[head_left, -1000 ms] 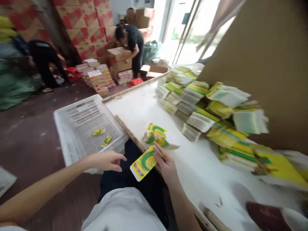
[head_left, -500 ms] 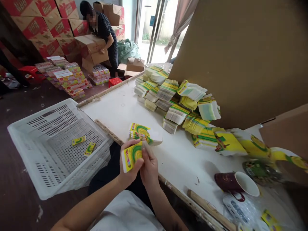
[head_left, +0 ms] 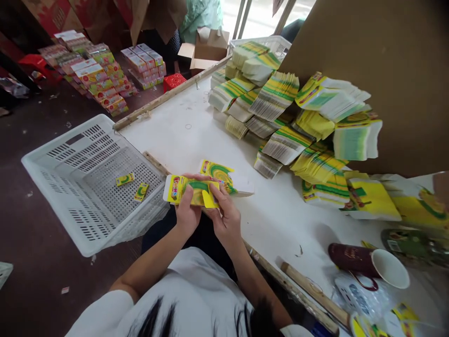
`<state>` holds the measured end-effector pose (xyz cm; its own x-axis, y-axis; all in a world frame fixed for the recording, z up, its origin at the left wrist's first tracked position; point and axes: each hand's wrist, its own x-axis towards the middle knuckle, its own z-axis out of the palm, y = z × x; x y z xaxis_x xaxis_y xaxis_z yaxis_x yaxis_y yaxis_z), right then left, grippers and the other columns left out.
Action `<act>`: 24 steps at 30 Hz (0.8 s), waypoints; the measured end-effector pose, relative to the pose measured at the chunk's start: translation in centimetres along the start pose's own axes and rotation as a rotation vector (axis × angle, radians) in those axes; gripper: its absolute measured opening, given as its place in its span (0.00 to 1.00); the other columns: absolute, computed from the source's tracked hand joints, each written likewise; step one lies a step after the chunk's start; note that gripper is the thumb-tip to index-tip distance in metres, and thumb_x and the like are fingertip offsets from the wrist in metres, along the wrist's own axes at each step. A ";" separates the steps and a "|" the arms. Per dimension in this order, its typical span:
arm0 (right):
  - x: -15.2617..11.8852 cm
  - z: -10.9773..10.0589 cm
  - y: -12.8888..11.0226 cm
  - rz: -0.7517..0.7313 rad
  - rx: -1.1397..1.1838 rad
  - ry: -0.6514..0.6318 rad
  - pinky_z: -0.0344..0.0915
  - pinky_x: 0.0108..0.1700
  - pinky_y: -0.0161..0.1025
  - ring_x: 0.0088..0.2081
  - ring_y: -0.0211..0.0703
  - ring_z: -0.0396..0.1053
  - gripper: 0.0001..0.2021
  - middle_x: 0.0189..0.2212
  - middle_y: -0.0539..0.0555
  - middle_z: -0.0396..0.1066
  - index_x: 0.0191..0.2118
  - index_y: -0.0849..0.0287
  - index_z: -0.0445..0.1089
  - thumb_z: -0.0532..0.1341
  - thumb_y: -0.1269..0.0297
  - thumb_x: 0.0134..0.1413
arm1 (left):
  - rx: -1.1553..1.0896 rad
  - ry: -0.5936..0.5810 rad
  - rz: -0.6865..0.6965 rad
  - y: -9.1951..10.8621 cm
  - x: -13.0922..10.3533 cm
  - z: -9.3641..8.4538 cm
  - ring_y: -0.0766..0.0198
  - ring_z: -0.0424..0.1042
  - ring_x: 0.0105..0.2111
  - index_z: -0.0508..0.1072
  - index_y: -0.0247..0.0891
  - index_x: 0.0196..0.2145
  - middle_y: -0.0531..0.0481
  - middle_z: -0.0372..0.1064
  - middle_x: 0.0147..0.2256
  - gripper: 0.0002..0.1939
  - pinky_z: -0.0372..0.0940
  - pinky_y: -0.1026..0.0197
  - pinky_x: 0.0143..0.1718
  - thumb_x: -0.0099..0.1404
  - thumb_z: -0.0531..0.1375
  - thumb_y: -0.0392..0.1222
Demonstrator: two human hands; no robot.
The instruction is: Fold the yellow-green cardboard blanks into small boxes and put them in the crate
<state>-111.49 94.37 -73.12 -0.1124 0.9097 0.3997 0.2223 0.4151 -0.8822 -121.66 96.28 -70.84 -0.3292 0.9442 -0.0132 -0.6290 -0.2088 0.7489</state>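
Note:
A small yellow-and-green printed carton [head_left: 195,186] lies across both hands at the table's near edge, one flap standing out at its right end. My left hand [head_left: 187,213] is closed on its left part, thumb on the printed face. At the right end, my right hand [head_left: 224,213] pinches the carton by the flap. Just behind them a small pile of the same flat cartons [head_left: 219,173] rests on the white table [head_left: 168,131]. Two small folded cartons [head_left: 141,192] lie in the white plastic basket [head_left: 87,187] on my left.
Stacked bundles of flat cartons [head_left: 277,93] stand at the back right against a brown cardboard panel [head_left: 403,84]. A maroon mug [head_left: 351,257] lies on its side at the right, near a wooden stick [head_left: 312,295]. Packed boxes [head_left: 94,77] and a red stool [head_left: 174,82] are on the floor.
The carton in my hands has turned more level, and a flap now shows at its right end. My view has tilted down; the co-worker's upper body is out of sight.

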 end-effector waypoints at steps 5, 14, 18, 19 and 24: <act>1.4 -0.4 0.7 -0.008 -0.014 -0.020 0.65 0.63 0.53 0.64 0.53 0.64 0.16 0.64 0.56 0.64 0.55 0.46 0.74 0.62 0.61 0.63 | -0.039 0.051 -0.046 -0.5 1.4 -0.2 0.59 0.77 0.44 0.71 0.46 0.43 0.53 0.74 0.39 0.19 0.69 0.51 0.55 0.61 0.66 0.59; 3.7 -1.0 1.5 0.056 0.066 -0.146 0.68 0.59 0.52 0.60 0.52 0.68 0.13 0.59 0.58 0.69 0.50 0.48 0.77 0.65 0.64 0.60 | 0.025 0.054 -0.011 -1.9 2.8 -0.7 0.61 0.75 0.42 0.71 0.46 0.41 0.54 0.72 0.37 0.17 0.70 0.55 0.52 0.63 0.64 0.59; 4.0 -0.6 1.8 0.096 0.126 -0.108 0.67 0.60 0.52 0.60 0.52 0.68 0.13 0.59 0.56 0.69 0.50 0.47 0.77 0.65 0.63 0.60 | 0.026 0.047 0.004 -2.1 3.1 -0.7 0.61 0.74 0.43 0.72 0.46 0.41 0.53 0.71 0.37 0.17 0.71 0.56 0.51 0.62 0.65 0.59; 3.9 -0.5 2.0 0.103 0.146 -0.130 0.66 0.61 0.53 0.60 0.53 0.68 0.14 0.60 0.56 0.68 0.51 0.47 0.77 0.65 0.62 0.60 | 0.032 0.039 0.007 -2.1 3.2 -0.7 0.61 0.74 0.43 0.72 0.46 0.41 0.53 0.71 0.37 0.17 0.71 0.56 0.51 0.62 0.65 0.59; 3.0 1.1 2.7 0.251 0.317 -0.060 0.70 0.59 0.49 0.62 0.52 0.66 0.20 0.60 0.58 0.68 0.59 0.50 0.69 0.63 0.59 0.62 | 0.087 0.015 0.065 -2.4 3.1 -0.8 0.61 0.74 0.43 0.74 0.45 0.40 0.51 0.71 0.37 0.17 0.69 0.55 0.54 0.65 0.63 0.60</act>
<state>-112.35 98.21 -74.53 -0.1508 0.9763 0.1555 -0.0580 0.1483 -0.9872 -121.70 99.53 -73.20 -0.3781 0.9253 0.0282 -0.5427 -0.2462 0.8030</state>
